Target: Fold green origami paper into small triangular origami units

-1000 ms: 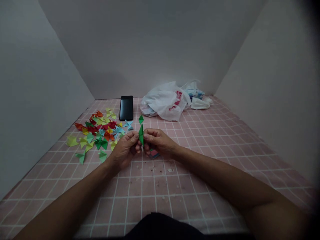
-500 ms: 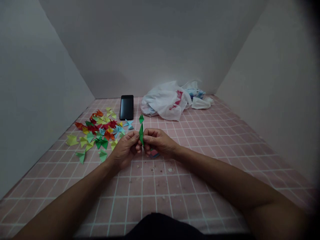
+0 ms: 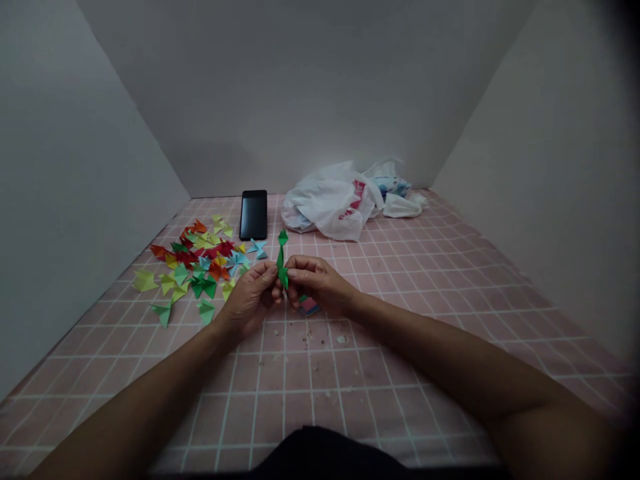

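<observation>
A small folded green paper stands upright between my two hands, over the middle of the table. My left hand pinches its left side between thumb and fingers. On the other side my right hand grips the same paper, thumb pressed near its lower part. Just beyond its tip lies another green folded paper piece. Partly hidden under my right hand is a stack of coloured paper. To the left spreads a loose pile of folded paper pieces in red, orange, yellow, green and blue.
A black smartphone lies behind the pile. White plastic bags sit crumpled against the back wall. Small scraps dot the pink checked tablecloth near me. Grey walls enclose the left, back and right sides.
The green paper's lower part has spread and bent between my fingers, its upper part leaning slightly left. My hands have barely shifted. More of the coloured paper stack shows.
</observation>
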Motion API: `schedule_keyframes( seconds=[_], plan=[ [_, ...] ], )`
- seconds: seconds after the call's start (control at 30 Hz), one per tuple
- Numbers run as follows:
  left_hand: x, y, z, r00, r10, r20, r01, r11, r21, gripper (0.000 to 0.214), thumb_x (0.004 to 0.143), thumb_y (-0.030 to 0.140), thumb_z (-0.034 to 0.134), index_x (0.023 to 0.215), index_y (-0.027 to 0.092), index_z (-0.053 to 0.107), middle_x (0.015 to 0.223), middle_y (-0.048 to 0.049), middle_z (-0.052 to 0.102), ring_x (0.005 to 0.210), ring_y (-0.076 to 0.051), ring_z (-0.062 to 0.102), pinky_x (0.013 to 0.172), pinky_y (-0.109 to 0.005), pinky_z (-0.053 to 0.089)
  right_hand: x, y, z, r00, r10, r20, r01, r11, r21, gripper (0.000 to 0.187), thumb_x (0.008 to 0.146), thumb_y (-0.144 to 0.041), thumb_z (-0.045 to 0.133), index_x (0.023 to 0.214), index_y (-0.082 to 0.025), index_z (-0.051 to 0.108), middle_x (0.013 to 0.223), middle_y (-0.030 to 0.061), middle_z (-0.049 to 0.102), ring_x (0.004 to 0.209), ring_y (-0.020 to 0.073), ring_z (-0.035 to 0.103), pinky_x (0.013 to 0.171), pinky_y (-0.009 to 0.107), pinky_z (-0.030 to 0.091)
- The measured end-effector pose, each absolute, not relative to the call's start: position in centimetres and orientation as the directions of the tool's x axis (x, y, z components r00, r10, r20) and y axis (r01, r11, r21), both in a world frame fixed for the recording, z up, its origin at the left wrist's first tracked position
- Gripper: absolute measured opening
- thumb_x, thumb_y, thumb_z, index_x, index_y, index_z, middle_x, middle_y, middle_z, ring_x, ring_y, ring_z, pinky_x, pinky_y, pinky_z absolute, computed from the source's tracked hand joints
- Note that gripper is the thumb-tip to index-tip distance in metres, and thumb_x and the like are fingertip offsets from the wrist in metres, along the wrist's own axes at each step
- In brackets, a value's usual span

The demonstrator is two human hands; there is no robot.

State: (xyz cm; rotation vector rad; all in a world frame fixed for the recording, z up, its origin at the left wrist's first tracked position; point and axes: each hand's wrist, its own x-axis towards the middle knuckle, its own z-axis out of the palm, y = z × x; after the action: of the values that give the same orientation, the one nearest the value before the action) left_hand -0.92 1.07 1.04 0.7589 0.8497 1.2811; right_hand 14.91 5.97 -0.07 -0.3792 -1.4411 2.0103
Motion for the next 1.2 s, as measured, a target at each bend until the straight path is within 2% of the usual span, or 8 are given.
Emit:
schedule_keyframes(
  seconds=[0.1,0.2,0.33,0.7,1.2],
  plan=[
    [-0.87,1.08,0.98,0.030,0.994,-0.104,-0.468,0.106,0.878,0.043,0.060,0.039,0.094,0.070,0.014,0.061,0.055,0.0064,0.057,0.044,-0.005,0.051,0.042,-0.013,0.045,14.86,5.90,0.04,-0.701,0.696,0.155,-0.333,-0.127,-0.934,0.021,0.085,-0.035,0.068,0.090,-0.020,0.054,0.066,-0.0044,0.063,0.049,0.0085,0.057,0.046,0.019,0.049],
    [-0.83,1.07,0.85,-0.034,0.996,-0.085,-0.437,0.062,0.897,0.041,0.060,0.038,0.094,0.072,0.014,0.062,0.057,0.0058,0.060,0.046,-0.005,0.052,0.044,-0.014,0.047,14.87,5.84,0.27,-0.643,0.741,0.193,-0.357,-0.068,-0.931,0.023,0.083,-0.029,0.070,0.093,-0.021,0.051,0.069,-0.0062,0.062,0.048,0.0082,0.056,0.043,0.019,0.048],
    [-0.90,1.12,0.65,-0.083,0.995,-0.058,-0.413,0.018,0.910,0.040,0.062,0.039,0.092,0.072,0.015,0.063,0.057,0.0056,0.061,0.047,-0.005,0.053,0.045,-0.015,0.048,14.94,5.86,0.40,-0.646,0.741,0.181,-0.330,-0.057,-0.942,0.023,0.087,-0.037,0.068,0.089,-0.019,0.054,0.067,-0.0051,0.059,0.049,0.0084,0.056,0.044,0.019,0.048],
    [-0.87,1.14,0.87,0.020,0.994,-0.103,-0.487,0.100,0.867,0.041,0.061,0.036,0.094,0.070,0.013,0.062,0.056,0.0051,0.060,0.044,-0.004,0.051,0.042,-0.013,0.045,14.78,6.16,0.06,-0.688,0.709,0.152,-0.346,-0.137,-0.928,0.031,0.083,-0.043,0.075,0.086,-0.019,0.055,0.065,-0.0043,0.062,0.048,0.0087,0.056,0.041,0.019,0.049],
    [-0.89,1.24,0.86,0.025,0.995,-0.101,-0.491,0.101,0.866,0.042,0.059,0.037,0.094,0.067,0.014,0.061,0.056,0.0062,0.058,0.043,-0.003,0.050,0.041,-0.013,0.044,14.83,6.20,-0.01,-0.688,0.716,0.113,-0.322,-0.162,-0.933,0.030,0.086,-0.045,0.072,0.086,-0.019,0.056,0.064,-0.0043,0.060,0.049,0.0089,0.056,0.042,0.019,0.048]
  ],
)
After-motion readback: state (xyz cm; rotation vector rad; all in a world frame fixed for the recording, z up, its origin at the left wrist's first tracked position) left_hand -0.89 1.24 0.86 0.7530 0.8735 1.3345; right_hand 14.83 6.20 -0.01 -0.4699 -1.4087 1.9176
